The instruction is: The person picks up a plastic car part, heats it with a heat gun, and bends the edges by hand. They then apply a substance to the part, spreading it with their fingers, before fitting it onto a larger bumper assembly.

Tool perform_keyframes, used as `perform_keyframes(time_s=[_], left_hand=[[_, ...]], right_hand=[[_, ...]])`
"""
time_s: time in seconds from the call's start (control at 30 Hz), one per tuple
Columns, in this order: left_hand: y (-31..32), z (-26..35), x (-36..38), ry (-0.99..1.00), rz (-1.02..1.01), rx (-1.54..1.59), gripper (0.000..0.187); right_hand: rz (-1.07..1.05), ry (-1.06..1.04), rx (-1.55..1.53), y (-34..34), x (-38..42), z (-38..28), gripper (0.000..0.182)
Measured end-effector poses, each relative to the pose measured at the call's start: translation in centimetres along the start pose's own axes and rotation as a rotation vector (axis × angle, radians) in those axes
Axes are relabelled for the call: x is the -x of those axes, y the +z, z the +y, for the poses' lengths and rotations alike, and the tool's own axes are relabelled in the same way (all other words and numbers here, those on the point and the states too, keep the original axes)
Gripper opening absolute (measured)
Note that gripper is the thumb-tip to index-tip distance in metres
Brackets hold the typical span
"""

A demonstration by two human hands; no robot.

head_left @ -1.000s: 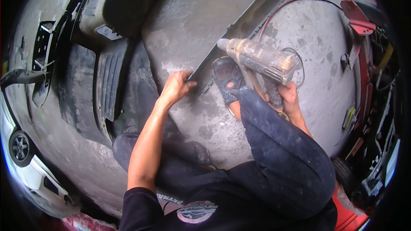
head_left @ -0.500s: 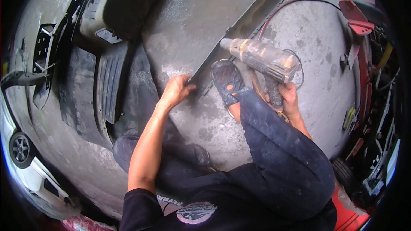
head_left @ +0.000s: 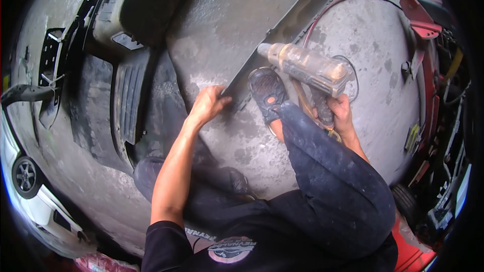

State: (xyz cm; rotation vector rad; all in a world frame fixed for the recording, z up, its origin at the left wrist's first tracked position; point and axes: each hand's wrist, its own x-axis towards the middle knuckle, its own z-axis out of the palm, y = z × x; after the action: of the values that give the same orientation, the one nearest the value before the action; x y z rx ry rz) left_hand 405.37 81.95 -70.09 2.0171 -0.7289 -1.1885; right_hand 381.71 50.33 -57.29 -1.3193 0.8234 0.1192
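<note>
My right hand (head_left: 341, 114) is closed around the handle of a heat gun (head_left: 310, 69), whose body looks wrapped in clear plastic and tape. Its nozzle points left, at the edge of a long dark plastic trim panel (head_left: 297, 24) that slants across the floor. At the near end of this panel, my left hand (head_left: 209, 105) grips the edge with fingers curled and thumb towards the right. Below the nozzle is my shoe (head_left: 267, 93), beside the panel. Part of my right hand's fingers is hidden behind the handle.
A large dark bumper-like part (head_left: 128, 90) lies to the left. A hose (head_left: 327, 6) curves over the concrete floor (head_left: 378, 70) behind the heat gun. Red car parts (head_left: 421, 22) stand at the right, and a white car (head_left: 43, 206) is at the lower left.
The heat gun's nozzle has shifted very slightly to the left and away from me. My left hand stays at the panel's end.
</note>
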Motion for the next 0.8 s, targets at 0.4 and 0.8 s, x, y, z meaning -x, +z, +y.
perform_keyframes(time_s=[0.4,0.8], left_hand=[[-0.2,0.5,0.1,0.023,0.065,-0.001,0.03],[-0.2,0.9,-0.4,-0.004,-0.015,0.054,0.028]], right_hand=[[-0.012,-0.059,-0.018,-0.3,-0.4,-0.1,0.046],[0.047,-0.046,0.162,0.4,0.3,-1.7,0.037]])
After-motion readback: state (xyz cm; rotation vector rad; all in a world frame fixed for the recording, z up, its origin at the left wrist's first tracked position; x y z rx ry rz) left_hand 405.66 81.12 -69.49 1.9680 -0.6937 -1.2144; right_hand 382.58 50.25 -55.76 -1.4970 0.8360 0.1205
